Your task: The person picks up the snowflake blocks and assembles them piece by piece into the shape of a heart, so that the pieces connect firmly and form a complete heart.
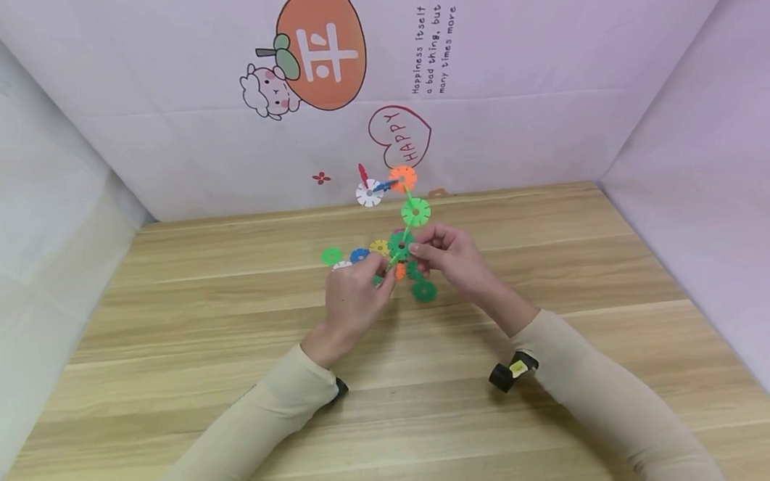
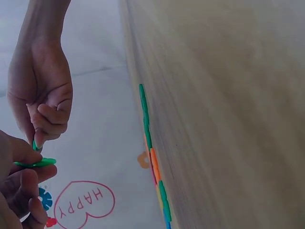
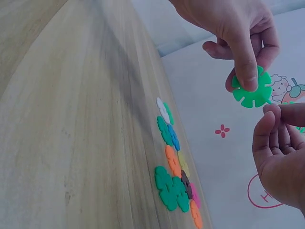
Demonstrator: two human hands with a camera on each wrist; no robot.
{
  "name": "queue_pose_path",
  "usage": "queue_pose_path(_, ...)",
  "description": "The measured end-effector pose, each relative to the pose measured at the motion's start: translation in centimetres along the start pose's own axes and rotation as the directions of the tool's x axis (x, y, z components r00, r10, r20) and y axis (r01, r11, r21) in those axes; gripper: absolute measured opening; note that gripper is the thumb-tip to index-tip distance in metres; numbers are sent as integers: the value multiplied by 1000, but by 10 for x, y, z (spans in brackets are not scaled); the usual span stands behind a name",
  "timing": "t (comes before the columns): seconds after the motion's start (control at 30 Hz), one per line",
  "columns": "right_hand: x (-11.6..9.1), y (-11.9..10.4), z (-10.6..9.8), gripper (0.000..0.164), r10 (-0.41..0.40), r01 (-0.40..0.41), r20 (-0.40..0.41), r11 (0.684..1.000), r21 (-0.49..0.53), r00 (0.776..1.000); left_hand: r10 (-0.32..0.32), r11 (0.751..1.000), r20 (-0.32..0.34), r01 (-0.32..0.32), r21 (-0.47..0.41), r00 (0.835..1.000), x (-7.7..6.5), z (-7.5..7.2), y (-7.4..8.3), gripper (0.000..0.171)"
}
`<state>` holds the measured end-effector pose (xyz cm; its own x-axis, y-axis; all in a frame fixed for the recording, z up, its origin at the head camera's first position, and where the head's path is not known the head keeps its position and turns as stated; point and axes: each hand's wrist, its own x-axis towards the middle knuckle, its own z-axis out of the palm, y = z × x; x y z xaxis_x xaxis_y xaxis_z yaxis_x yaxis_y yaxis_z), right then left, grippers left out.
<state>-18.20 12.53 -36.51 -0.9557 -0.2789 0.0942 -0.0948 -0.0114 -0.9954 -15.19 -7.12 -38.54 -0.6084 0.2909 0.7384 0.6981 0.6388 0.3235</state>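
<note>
My left hand (image 1: 355, 293) pinches a bright green notched disc (image 3: 252, 88), which looks edge-on in the head view. Thumb and fingers of my right hand (image 1: 454, 259) grip a darker green disc (image 1: 401, 245) by its right side. The two discs meet at their edges; how deep the slots sit in each other is hidden by fingertips. From the darker disc a chain rises: a light green disc (image 1: 415, 212), an orange disc (image 1: 403, 178), a blue disc (image 1: 385, 186), a white disc (image 1: 369, 192) and a red disc (image 1: 363, 175).
Several loose discs lie flat behind and below the hands, among them a green disc (image 1: 331, 256), a blue disc (image 1: 359, 255), a yellow disc (image 1: 379, 247) and a dark green disc (image 1: 424, 291). A printed white cloth (image 1: 516, 132) stands behind the wooden table (image 1: 421, 427).
</note>
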Motion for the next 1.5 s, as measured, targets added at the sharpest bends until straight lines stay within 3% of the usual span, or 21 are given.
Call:
queue_pose_path(0.23,-5,-2,6,5,14,-15,7,998,61,1000,3,1000,-12,-4,-28,1000,2,-2,5,13)
queue_pose_path(0.43,-5,1,6,5,8,-8,-2,998,62,1000,-14,1000,23,14,2,1000,5,-4,5,17)
queue_pose_path(0.63,-2,5,4,5,-22,23,-26,999,40,999,-71,997,125,69,19,990,7,-7,3,22)
queue_pose_path(0.73,-1,7,2,9,-30,31,-30,999,37,999,-147,989,224,150,3,963,8,-12,-1,26)
queue_pose_path(0.8,-1,8,-1,13,-30,31,-29,999,31,999,-230,968,305,251,-30,924,8,-16,-5,30)
queue_pose_path(0.9,-1,8,-6,13,-26,27,-21,1000,5,999,-361,896,425,435,-90,830,10,-24,-14,35)
queue_pose_path(1.03,-3,7,-12,8,-13,13,-9,1000,-25,1000,-446,747,559,634,-197,699,13,-34,-37,38)
queue_pose_path(1.17,-4,6,-16,1,-10,11,10,999,-35,1000,-481,586,648,767,-263,590,14,-43,-66,46)
queue_pose_path(1.3,-6,6,-22,6,-7,8,26,999,-49,1000,-514,421,709,862,-282,483,15,-50,-95,51)
queue_pose_path(1.4,-8,6,-25,8,-2,5,40,997,-76,999,-522,342,738,898,-278,428,15,-53,-114,51)
queue_pose_path(1.5,-10,5,-27,10,-2,7,57,995,-99,998,-544,286,748,922,-260,380,14,-53,-129,50)
